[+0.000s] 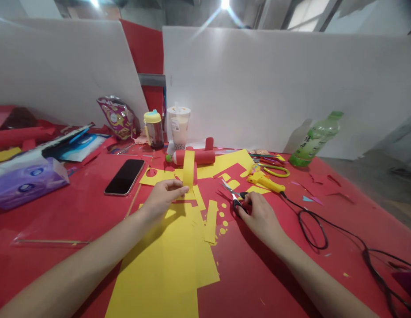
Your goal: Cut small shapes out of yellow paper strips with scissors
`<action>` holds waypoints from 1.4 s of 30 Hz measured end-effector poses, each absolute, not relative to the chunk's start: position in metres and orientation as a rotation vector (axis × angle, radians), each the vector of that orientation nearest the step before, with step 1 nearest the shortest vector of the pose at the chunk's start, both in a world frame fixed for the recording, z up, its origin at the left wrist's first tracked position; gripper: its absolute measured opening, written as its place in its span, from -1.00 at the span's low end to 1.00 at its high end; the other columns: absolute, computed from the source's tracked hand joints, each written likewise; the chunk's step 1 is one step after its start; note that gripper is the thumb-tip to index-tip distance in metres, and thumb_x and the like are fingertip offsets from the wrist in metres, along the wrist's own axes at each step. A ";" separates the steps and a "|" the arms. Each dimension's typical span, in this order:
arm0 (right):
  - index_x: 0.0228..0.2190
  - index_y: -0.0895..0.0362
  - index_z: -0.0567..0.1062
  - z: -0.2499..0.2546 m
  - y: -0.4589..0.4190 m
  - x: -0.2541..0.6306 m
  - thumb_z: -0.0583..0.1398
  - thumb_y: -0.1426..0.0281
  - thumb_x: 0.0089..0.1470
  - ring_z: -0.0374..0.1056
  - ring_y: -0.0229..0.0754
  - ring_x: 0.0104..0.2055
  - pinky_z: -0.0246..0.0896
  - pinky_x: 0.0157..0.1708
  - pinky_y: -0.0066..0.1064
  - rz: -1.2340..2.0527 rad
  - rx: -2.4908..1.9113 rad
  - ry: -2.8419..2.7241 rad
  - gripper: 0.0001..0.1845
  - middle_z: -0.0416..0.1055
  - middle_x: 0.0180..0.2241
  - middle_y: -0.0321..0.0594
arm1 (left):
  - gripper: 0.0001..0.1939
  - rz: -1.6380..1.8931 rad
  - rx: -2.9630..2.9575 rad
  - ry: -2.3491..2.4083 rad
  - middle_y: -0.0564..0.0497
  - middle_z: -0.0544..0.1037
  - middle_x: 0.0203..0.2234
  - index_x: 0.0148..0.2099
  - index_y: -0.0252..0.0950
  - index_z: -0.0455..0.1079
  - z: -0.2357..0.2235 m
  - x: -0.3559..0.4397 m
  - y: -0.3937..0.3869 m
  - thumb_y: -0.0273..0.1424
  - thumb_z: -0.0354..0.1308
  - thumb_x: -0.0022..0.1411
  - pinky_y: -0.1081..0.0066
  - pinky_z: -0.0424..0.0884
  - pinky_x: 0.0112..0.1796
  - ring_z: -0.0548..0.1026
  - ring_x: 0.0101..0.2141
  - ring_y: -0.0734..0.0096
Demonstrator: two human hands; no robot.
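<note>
My left hand [164, 194] pinches a narrow yellow paper strip [188, 170] that stands upright above the table. My right hand [260, 216] is closed over the black handles of small scissors [233, 194], whose blades lie on the table pointing up and left. Between and below the hands lie large yellow paper sheets [172, 265] and cut yellow strips and dots [213, 218]. More cut yellow paper [225, 165] lies beyond the strip.
On the red table [59, 212]: a black phone [125, 176], a tissue pack [24, 176], a red glue tube [192, 157], a yellow glue gun [266, 182] with black cord [313, 229], yellow-handled scissors [274, 170], a green bottle [316, 139], a drink cup [179, 126], white partitions behind.
</note>
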State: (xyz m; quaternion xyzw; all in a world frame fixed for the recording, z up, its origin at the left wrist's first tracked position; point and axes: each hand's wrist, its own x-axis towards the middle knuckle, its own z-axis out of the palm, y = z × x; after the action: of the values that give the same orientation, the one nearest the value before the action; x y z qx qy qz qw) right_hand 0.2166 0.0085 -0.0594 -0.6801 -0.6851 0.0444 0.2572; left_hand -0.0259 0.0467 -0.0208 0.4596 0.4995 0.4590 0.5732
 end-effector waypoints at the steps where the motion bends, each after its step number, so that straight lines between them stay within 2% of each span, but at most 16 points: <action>1: -0.55 0.08 0.10 -0.059 0.008 0.216 0.07 0.36 -0.12 0.18 -0.15 -0.44 0.05 -0.47 -0.39 0.150 -1.810 -1.801 -0.83 0.20 -0.50 -0.25 | -0.83 1.077 1.070 1.151 0.15 0.36 -0.65 -0.52 -0.35 0.31 -0.022 -0.027 0.048 -0.43 0.26 -0.17 0.53 0.22 -0.46 0.30 -0.58 0.63; 4: -0.56 0.07 0.10 -0.054 0.004 0.208 0.12 0.34 -0.15 0.14 -0.22 -0.47 0.04 -0.46 -0.41 0.364 -1.696 -1.656 -0.78 0.17 -0.54 -0.33 | -0.82 1.069 1.056 1.123 0.15 0.36 -0.63 -0.51 -0.35 0.32 -0.023 -0.028 0.049 -0.42 0.27 -0.18 0.54 0.21 -0.45 0.30 -0.57 0.63; 8: -0.54 0.07 0.10 -0.047 -0.006 0.184 0.13 0.29 -0.13 0.11 -0.31 -0.54 0.03 -0.54 -0.48 0.980 -1.392 -1.372 -0.75 0.12 -0.59 -0.42 | -0.82 1.072 1.062 1.121 0.14 0.35 -0.64 -0.52 -0.35 0.33 -0.019 -0.026 0.048 -0.42 0.27 -0.20 0.54 0.19 -0.46 0.30 -0.57 0.63; 11: -0.51 0.07 0.13 -0.043 -0.014 0.165 0.22 0.25 -0.20 0.07 -0.39 -0.61 0.02 -0.59 -0.52 1.395 -1.187 -1.183 -0.67 0.14 -0.61 -0.47 | -0.84 1.075 1.107 1.096 0.14 0.35 -0.66 -0.54 -0.36 0.33 -0.014 -0.023 0.048 -0.42 0.26 -0.19 0.54 0.18 -0.49 0.29 -0.58 0.62; 13: -0.48 0.06 0.14 -0.041 -0.017 0.155 0.24 0.21 -0.23 0.04 -0.43 -0.65 0.01 -0.62 -0.55 1.538 -1.087 -1.087 -0.62 0.14 -0.61 -0.50 | -0.84 1.090 1.116 1.067 0.14 0.35 -0.66 -0.54 -0.35 0.33 -0.012 -0.021 0.050 -0.41 0.26 -0.19 0.54 0.18 -0.49 0.29 -0.59 0.62; 15: -0.45 0.05 0.16 -0.040 -0.018 0.148 0.27 0.15 -0.27 0.12 -0.40 -0.58 0.04 -0.59 -0.55 1.632 -1.003 -1.066 -0.57 0.18 -0.55 -0.45 | -0.84 1.117 1.109 1.034 0.15 0.35 -0.66 -0.53 -0.35 0.33 -0.010 -0.017 0.052 -0.41 0.26 -0.18 0.55 0.19 -0.48 0.29 -0.59 0.63; 18: -0.46 0.05 0.17 -0.042 -0.014 0.142 0.28 0.09 -0.34 0.17 -0.36 -0.48 0.05 -0.56 -0.55 1.689 -0.944 -1.057 -0.51 0.22 -0.50 -0.40 | -0.83 1.169 1.093 1.002 0.16 0.33 -0.65 -0.53 -0.35 0.31 -0.007 -0.008 0.055 -0.41 0.26 -0.18 0.54 0.20 -0.47 0.28 -0.59 0.64; 23: -0.43 0.03 0.16 -0.047 -0.004 0.142 0.24 0.06 -0.28 0.18 -0.34 -0.44 0.06 -0.51 -0.52 1.658 -0.871 -1.136 -0.53 0.22 -0.49 -0.39 | -0.83 1.175 1.168 1.033 0.15 0.37 -0.63 -0.50 -0.34 0.30 -0.001 0.000 0.055 -0.41 0.24 -0.16 0.51 0.25 -0.44 0.33 -0.56 0.59; 28: -0.41 0.03 0.15 -0.045 -0.003 0.148 0.16 0.01 -0.19 0.15 -0.35 -0.52 0.04 -0.52 -0.48 1.626 -0.899 -1.243 -0.56 0.19 -0.52 -0.41 | -0.87 1.061 1.365 1.111 0.13 0.38 -0.68 -0.52 -0.35 0.30 0.003 -0.004 0.053 -0.42 0.20 -0.11 0.50 0.27 -0.48 0.36 -0.60 0.56; 42: -0.48 0.06 0.13 -0.038 -0.007 0.150 0.24 0.01 -0.32 0.10 -0.34 -0.50 -0.04 -0.52 -0.48 1.752 -0.883 -1.175 -0.48 0.17 -0.49 -0.39 | -0.77 0.886 1.317 1.105 0.17 0.41 -0.70 -0.38 -0.31 0.20 -0.001 -0.006 0.046 -0.45 0.19 -0.12 0.52 0.29 -0.49 0.42 -0.62 0.55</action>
State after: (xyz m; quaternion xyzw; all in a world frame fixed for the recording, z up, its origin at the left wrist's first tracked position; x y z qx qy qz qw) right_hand 0.1496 -0.0066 -0.0378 -0.3516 -0.4677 0.6971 0.4144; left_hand -0.0063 0.0463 -0.0011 0.5605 0.4703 0.3773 0.5678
